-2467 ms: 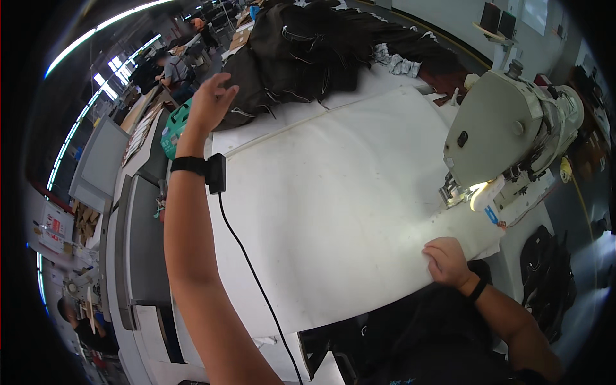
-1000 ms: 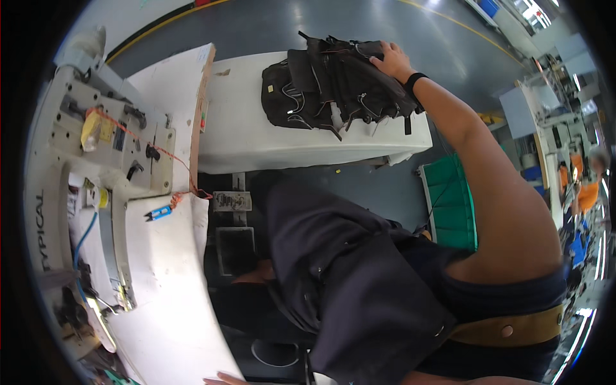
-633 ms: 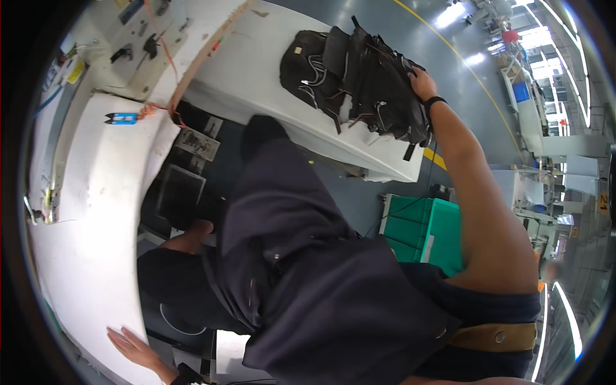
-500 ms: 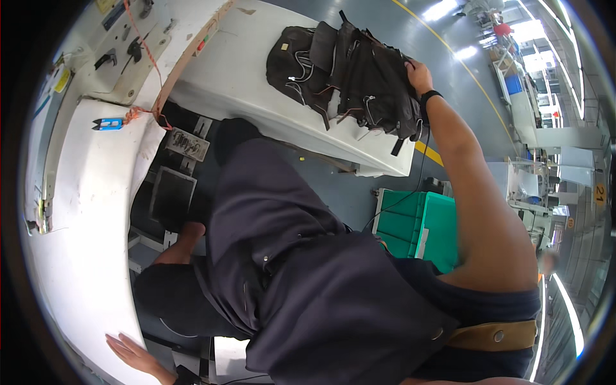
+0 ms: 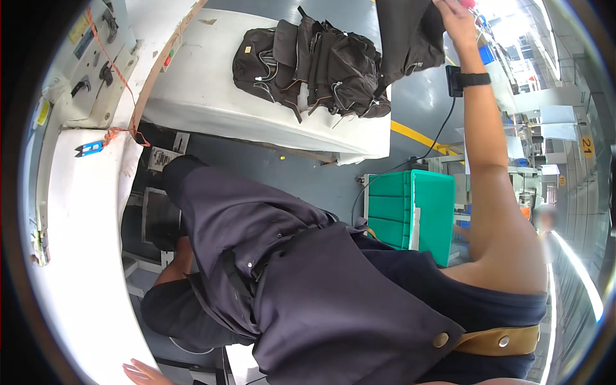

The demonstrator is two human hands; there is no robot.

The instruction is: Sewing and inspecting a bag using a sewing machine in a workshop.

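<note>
Raised high, hand (image 5: 457, 19) gripping bag (image 5: 407, 35)

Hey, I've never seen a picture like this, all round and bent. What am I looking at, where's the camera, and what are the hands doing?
The camera sits on a person's head and looks down through a fisheye lens, so straight edges curve. No machine does the work here, only two bare hands. The right hand, raised at the top, holds up a dark fabric piece. The left hand shows only at the bottom edge, resting on a white worktable; whether it holds anything I cannot tell. A pile of dark bags lies on a white side table. Blue snips lie on the worktable, and a green crate stands on the floor.
</note>
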